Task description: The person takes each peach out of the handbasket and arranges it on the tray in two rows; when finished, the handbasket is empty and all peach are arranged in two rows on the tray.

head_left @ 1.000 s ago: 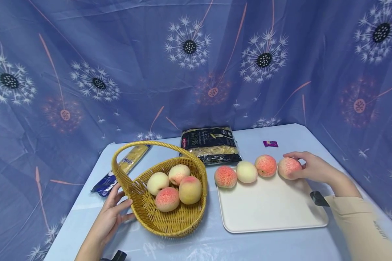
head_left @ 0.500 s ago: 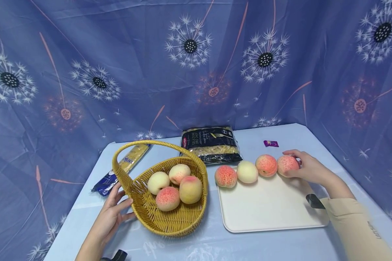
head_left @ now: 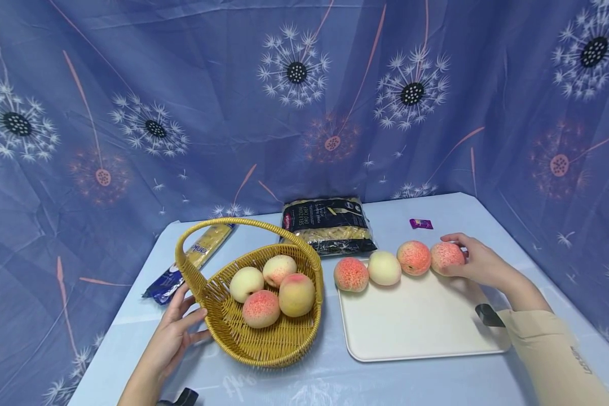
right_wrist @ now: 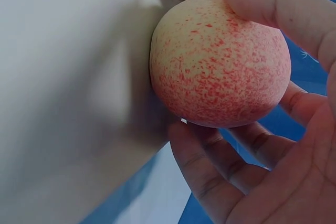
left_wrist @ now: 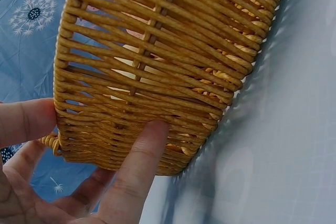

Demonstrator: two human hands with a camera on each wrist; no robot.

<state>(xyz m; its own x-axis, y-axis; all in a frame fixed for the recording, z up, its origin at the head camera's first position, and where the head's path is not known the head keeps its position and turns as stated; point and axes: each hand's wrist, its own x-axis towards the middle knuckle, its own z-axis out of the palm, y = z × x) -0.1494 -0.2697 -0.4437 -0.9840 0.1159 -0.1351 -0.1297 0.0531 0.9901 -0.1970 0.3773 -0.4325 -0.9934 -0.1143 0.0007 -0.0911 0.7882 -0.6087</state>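
In the head view my left hand [head_left: 175, 332] is at the left side of a yellow wicker basket [head_left: 264, 347] with an arched handle. Seen from the left wrist, one straight finger [left_wrist: 134, 174] presses the outer weave while another fingertip touches the rim. Several peaches, among them a yellow one [head_left: 296, 295], lie inside the basket. My right hand [head_left: 487, 265] holds a red-speckled peach [right_wrist: 220, 61] at the far right corner of the white tray [head_left: 421, 327], thumb on one side and fingers on the other. Beside it sit a red peach [head_left: 413, 257], a pale one [head_left: 384, 268] and another red one [head_left: 351, 274].
A dark bag of pasta [head_left: 329, 225] lies behind the basket and tray. Left of the basket is a blue and yellow pasta packet [head_left: 188, 262], partly behind the handle. A small purple wrapped item [head_left: 421, 224] lies beyond the tray. A blue patterned cloth [head_left: 233, 113] hangs behind the table.
My right hand has shifted slightly left with the speckled peach, bringing it up against the neighbouring red one. Over the last half second it has stayed nearly still. The left hand and basket keep their place.
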